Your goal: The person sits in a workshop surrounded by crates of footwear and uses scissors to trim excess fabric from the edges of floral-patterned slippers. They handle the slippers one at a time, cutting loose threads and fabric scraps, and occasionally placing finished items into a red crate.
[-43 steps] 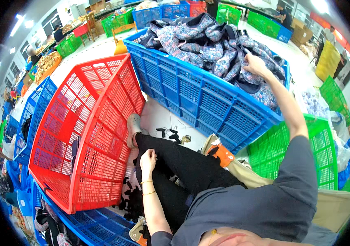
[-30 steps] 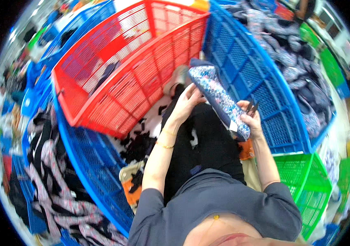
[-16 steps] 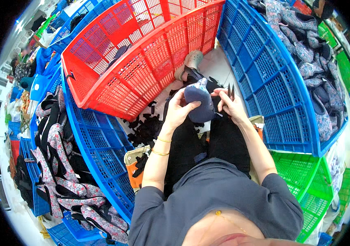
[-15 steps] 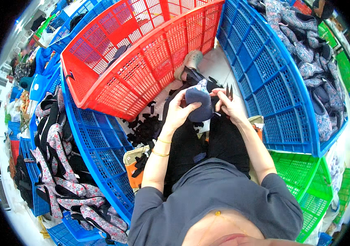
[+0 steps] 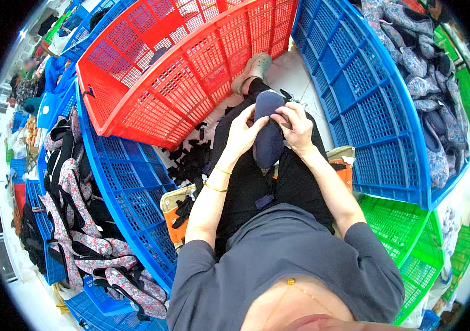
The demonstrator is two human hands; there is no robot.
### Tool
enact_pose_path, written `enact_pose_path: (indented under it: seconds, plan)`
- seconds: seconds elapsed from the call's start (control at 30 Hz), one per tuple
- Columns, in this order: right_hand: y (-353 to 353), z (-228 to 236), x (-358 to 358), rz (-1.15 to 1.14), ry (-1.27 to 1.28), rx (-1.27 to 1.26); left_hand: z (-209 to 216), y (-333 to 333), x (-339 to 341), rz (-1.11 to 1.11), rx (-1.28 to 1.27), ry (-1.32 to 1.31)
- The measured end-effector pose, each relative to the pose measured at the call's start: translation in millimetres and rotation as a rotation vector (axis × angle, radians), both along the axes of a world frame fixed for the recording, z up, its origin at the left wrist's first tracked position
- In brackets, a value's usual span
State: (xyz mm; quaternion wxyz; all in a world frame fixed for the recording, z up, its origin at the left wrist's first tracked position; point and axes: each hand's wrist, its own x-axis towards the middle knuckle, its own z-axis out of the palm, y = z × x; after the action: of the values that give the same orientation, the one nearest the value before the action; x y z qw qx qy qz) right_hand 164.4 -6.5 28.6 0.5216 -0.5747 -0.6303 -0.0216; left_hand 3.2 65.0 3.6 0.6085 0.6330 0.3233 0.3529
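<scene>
Above my lap I have a slipper (image 5: 268, 148) with a dark navy sole turned up toward me, its length running away from me. My left hand (image 5: 242, 132) grips its left edge, thumb pressed on the sole. On the opposite edge my right hand (image 5: 296, 128) is closed, its fingertips pinching near the middle of the sole. The slipper's upper is mostly hidden underneath. No snipping tool is plainly visible in my right hand now.
A red crate (image 5: 202, 83) stands ahead, with blue crates to the left (image 5: 130, 187) and right (image 5: 356, 105). Floral slippers (image 5: 89, 243) fill the left side; more slippers (image 5: 433, 121) fill the right crate. Black scraps (image 5: 193, 163) litter the floor. A green crate (image 5: 400, 226) sits at right.
The slipper has turned from a tilted position to lie lengthwise, sole up. My right hand has come in onto it, and the dark pointed blades seen beside that hand are out of sight.
</scene>
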Motion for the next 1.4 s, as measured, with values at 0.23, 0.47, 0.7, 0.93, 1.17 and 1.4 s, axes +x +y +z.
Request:
enact_pose_path:
  seconds: [0.23,0.47,0.7,0.93,1.17,1.4]
  plan:
    - [13,-8,20,0.026,0.784,-0.142,6,1,-1,0.064,0.097,0.006]
    - [4,9,42,0.075,0.910,-0.284,20,10,4,-0.134,-0.152,-0.141]
    - [-4,0,12,0.323,1.134,-0.402,2,1,-26,-0.205,-0.077,0.027]
    - [-7,0,4,0.308,1.076,-0.334,83,-4,2,-0.006,0.948,0.412]
    - [-13,-24,6,0.135,0.997,-0.282,82,19,43,-0.324,1.192,0.788]
    - [-27,-19,19,0.029,1.128,-0.569,88,49,58,-0.457,0.973,0.668]
